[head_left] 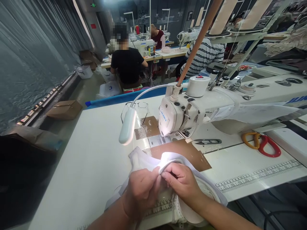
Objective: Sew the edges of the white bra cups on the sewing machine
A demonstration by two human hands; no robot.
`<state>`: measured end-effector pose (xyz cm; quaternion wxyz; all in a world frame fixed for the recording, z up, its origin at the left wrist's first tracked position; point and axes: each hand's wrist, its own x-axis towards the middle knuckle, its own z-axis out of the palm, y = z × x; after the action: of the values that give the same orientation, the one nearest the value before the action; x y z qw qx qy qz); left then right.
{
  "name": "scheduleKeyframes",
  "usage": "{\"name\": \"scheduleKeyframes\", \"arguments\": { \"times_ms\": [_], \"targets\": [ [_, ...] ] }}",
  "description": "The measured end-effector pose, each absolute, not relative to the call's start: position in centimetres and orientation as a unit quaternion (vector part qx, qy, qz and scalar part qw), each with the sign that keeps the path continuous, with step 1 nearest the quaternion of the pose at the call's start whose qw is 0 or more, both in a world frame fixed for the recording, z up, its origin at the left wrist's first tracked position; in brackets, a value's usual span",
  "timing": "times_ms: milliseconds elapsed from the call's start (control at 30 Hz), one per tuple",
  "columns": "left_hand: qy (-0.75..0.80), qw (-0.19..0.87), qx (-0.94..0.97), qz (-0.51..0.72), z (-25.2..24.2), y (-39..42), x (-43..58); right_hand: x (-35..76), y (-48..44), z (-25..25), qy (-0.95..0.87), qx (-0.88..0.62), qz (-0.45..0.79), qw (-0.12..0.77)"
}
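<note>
Both my hands pinch the edge of a white bra (173,157) in front of the sewing machine (168,115). My left hand (142,187) closes its thumb and fingertips on the fabric from the left. Right beside it, my right hand (182,182) grips the same folded edge, the fingertips of both nearly touching. A moulded cup and a strip of lace trim hang below my right wrist, over the table edge. Part of the garment lies spread toward the needle area, apart from the needle. My palms hide some of the fabric.
A lamp (128,126) on a bent neck hangs left of the machine head, near eyeglasses (141,105). Thread snips (208,141) and red-and-yellow-handled scissors (270,146) lie to the right. A printed ruler (259,177) runs along the front edge. Several people sit at machines beyond.
</note>
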<state>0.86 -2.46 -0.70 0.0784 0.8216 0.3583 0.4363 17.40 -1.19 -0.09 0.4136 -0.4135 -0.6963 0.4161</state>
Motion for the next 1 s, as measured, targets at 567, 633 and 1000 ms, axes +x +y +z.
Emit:
{"name": "scheduleKeyframes", "arguments": {
  "times_ms": [567, 633, 1000],
  "targets": [
    [0.417, 0.174, 0.803, 0.388, -0.4, -1.8, 0.3, 17.1, -0.5, 1.3, -0.753, -0.441, 0.340, 0.349],
    [0.438, 0.208, 0.787, 0.382, -0.1, -1.4, -0.2, 17.6, -0.2, 2.0, -0.775, -0.437, 0.296, 0.348],
    [0.398, 0.424, 0.747, 0.323, 0.6, -0.5, -1.3, 18.1, 1.6, 2.1, -0.739, -0.430, 0.430, 0.290]
  ]
}}
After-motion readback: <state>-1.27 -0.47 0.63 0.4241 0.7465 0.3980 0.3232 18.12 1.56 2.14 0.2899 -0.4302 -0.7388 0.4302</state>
